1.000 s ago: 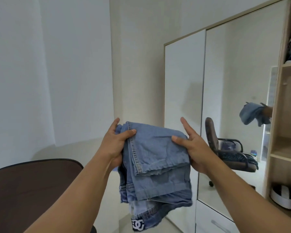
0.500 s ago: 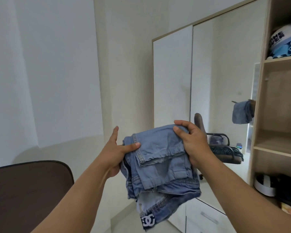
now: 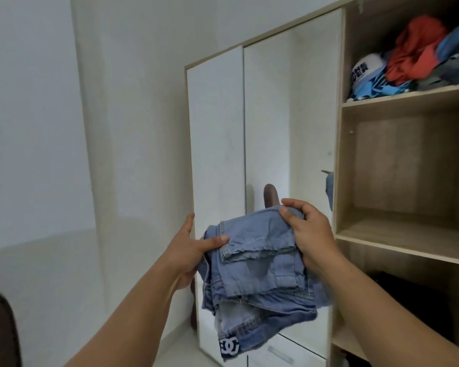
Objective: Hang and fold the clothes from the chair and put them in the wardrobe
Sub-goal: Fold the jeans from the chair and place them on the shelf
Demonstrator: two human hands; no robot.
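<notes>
Both hands hold a folded pair of blue jeans in the air in front of the wardrobe, beside its open shelves. The left hand grips the left edge, thumb pressed on top, fingers hidden beneath. The right hand pinches the top right corner with curled fingers. Crumpled clothes lie on the upper shelf; a chair back shows at lower left
</notes>
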